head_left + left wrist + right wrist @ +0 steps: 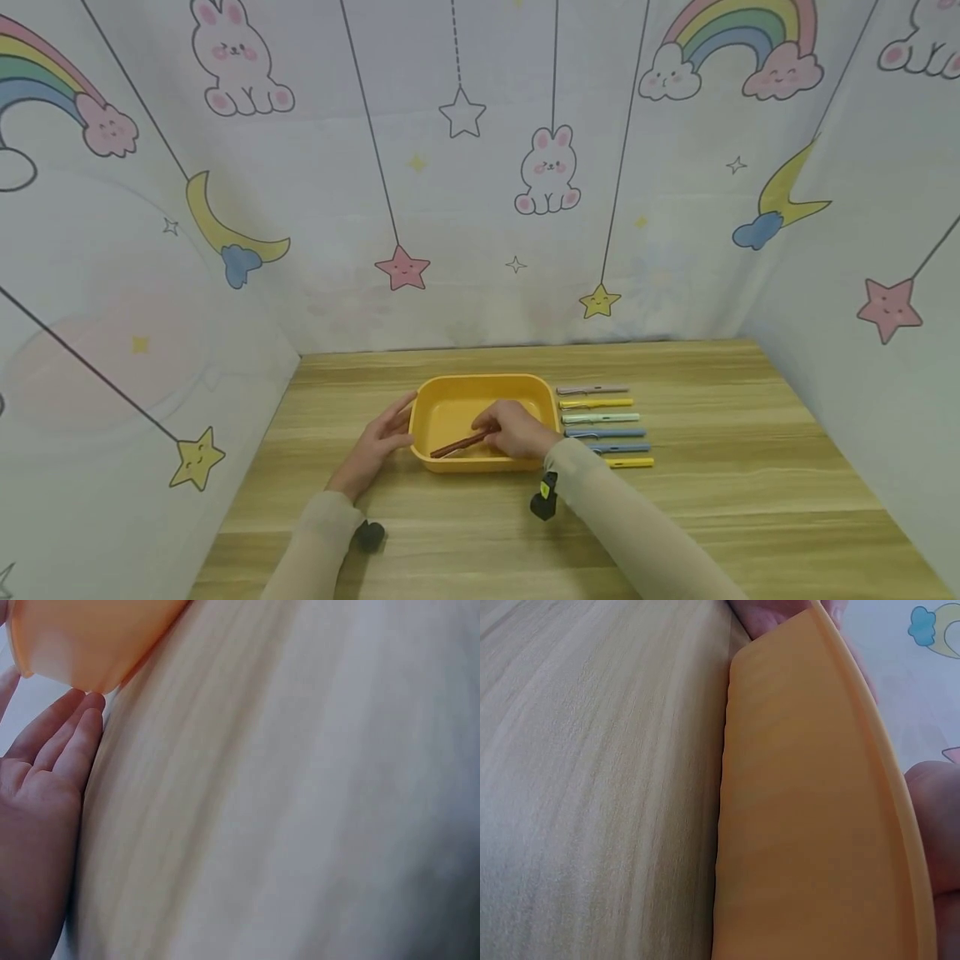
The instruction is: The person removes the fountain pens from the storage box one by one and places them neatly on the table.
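A yellow rectangular tray (pixel 480 465) sits on the wooden table. Inside it, near the front left corner, lies a slanting dark red pen (pixel 456 445) with a silver clip. My right hand (pixel 516 429) reaches over the tray's front right side and pinches the pen's right end. At the tray's left end is my left hand (pixel 369 450), its fingers extended along the outside. The left wrist view has those fingertips (pixel 91 705) right at the tray's outer wall (pixel 82 641). In the right wrist view the front wall (pixel 802 795) hides most of the right hand (pixel 939 825).
Several capped pens lie in a row right of the tray: a greyish-brown pen (pixel 592 390), a yellow pen (pixel 596 403), a mint pen (pixel 600 418), blue pens (pixel 606 433) and another yellow pen (pixel 633 462). A patterned curtain (pixel 480 308) stands behind the table (pixel 720 467).
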The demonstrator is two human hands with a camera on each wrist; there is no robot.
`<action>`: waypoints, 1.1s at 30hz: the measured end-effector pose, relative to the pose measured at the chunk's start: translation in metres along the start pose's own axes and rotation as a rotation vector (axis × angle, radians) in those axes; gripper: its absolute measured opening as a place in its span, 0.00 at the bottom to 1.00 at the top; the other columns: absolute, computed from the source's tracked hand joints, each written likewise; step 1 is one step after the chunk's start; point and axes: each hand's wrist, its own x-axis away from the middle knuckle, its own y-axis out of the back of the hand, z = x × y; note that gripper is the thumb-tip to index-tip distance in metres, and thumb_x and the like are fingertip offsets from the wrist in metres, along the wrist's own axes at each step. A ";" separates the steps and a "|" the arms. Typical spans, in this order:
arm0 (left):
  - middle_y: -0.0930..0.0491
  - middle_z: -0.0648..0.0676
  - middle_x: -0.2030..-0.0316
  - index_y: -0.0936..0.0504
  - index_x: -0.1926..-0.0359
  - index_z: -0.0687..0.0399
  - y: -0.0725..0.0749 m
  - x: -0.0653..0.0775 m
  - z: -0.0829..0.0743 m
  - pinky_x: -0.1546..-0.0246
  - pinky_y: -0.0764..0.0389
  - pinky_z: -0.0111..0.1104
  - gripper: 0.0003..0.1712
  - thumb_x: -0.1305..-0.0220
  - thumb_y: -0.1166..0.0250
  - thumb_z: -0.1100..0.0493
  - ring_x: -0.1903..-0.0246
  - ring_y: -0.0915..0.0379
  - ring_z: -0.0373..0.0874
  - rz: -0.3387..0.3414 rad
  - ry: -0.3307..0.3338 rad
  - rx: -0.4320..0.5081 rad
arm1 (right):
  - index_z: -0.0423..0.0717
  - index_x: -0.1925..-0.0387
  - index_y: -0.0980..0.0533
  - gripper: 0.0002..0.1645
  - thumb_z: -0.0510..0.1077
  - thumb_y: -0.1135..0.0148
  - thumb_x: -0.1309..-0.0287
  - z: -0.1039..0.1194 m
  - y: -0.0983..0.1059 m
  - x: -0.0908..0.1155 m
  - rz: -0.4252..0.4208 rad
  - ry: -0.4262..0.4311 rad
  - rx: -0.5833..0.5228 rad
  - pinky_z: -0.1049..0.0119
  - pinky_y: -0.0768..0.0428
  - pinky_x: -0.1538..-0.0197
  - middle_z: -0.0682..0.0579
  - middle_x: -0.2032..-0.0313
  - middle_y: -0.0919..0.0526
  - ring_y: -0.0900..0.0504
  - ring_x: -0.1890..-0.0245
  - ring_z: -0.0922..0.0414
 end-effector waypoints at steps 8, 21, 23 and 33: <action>0.39 0.63 0.21 0.41 0.17 0.43 0.001 -0.001 0.000 0.33 0.31 0.24 0.42 0.26 0.36 0.62 0.23 0.42 0.60 0.001 -0.003 0.002 | 0.42 0.46 0.13 0.15 0.35 0.32 0.33 0.000 0.005 0.003 -0.063 -0.004 -0.070 0.56 0.13 0.49 0.52 0.55 0.10 0.13 0.53 0.55; 0.40 0.62 0.21 0.41 0.17 0.43 0.001 -0.001 -0.001 0.31 0.32 0.28 0.42 0.26 0.35 0.60 0.23 0.41 0.59 0.002 0.002 -0.003 | 0.40 0.43 0.14 0.18 0.39 0.30 0.33 0.000 0.016 0.014 -0.224 -0.054 -0.248 0.63 0.12 0.55 0.50 0.54 0.09 0.10 0.58 0.57; 0.40 0.62 0.21 0.41 0.17 0.44 0.001 -0.001 -0.001 0.32 0.31 0.27 0.43 0.27 0.34 0.61 0.23 0.41 0.59 0.002 -0.001 0.004 | 0.40 0.44 0.14 0.18 0.39 0.30 0.33 -0.001 0.018 0.017 -0.248 -0.053 -0.264 0.62 0.11 0.54 0.49 0.53 0.09 0.10 0.57 0.56; 0.40 0.65 0.21 0.41 0.17 0.46 0.001 -0.001 -0.001 0.35 0.29 0.23 0.43 0.27 0.35 0.63 0.23 0.42 0.62 0.007 -0.012 0.017 | 0.39 0.43 0.15 0.17 0.38 0.31 0.32 -0.005 0.029 0.031 -0.298 -0.079 -0.391 0.57 0.12 0.48 0.47 0.52 0.09 0.10 0.52 0.52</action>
